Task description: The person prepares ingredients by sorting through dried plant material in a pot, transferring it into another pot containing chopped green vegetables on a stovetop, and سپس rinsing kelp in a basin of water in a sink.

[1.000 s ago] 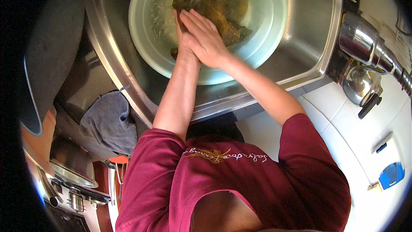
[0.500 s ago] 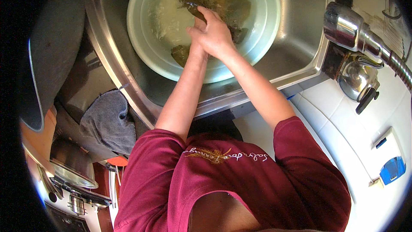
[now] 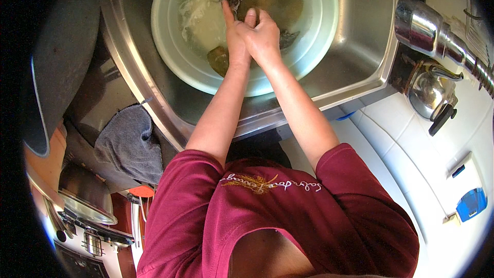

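A soaked brown cloth [image 3: 278, 1] lies in cloudy water inside a pale green basin [image 3: 325, 31]. My left hand [image 3: 236, 38] and my right hand [image 3: 263, 36] are pressed together at the water near the basin's front. A bunched dark fold of the cloth comes out ahead of the fingers, and another shows beside the right hand. The left index finger points forward while the right fingers curl over. What lies between the palms is hidden. One more brown patch of the cloth [image 3: 218, 61] shows by the left wrist.
The basin stands in a steel sink [image 3: 360, 46]. A chrome spray tap [image 3: 422, 28] reaches in from the right, with a metal kettle [image 3: 431, 90] below it. A grey towel [image 3: 128, 141] hangs at the left. A blue-and-white object [image 3: 471, 203] is at the far right.
My right hand has drawn back and its fingers have curled, uncovering the left index finger. The fold at the fingertips has shifted, and foam has gathered at the basin's left.
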### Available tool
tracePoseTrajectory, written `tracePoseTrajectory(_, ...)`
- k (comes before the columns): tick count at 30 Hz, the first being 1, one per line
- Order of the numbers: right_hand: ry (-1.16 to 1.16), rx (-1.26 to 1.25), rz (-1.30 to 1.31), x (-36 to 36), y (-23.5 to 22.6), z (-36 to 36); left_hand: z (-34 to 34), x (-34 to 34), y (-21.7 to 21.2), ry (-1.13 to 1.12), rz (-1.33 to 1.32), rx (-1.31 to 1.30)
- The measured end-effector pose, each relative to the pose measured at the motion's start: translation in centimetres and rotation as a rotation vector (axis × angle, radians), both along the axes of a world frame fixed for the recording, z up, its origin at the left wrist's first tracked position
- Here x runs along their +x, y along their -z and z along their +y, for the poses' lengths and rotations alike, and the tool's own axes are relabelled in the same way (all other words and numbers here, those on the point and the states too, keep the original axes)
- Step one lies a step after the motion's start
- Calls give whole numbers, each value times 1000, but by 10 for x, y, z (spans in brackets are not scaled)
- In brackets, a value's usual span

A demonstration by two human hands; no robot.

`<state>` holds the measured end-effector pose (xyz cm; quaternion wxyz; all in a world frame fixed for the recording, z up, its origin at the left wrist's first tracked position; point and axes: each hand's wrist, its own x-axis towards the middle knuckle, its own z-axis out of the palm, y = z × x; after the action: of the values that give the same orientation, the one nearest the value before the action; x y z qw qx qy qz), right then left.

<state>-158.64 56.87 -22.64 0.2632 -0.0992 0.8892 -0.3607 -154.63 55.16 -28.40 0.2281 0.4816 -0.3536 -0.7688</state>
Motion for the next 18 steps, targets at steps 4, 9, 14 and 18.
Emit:
tracePoseTrajectory(4, 7, -11, -29, -1, -3, 1, -6, 3, 2, 68, 41, 14)
tracePoseTrajectory(9, 217, -254, -158, -6, 5, 6, -25, 12, -29, 199, 204, 291)
tracePoseTrajectory(14, -245, 110, 271, -10, -17, 6, -36, 23, -14, -90, 551, 822)
tracePoseTrajectory(18, -646, 73, 422, 21, -42, 19, -52, 7, -27, -56, 288, 766)
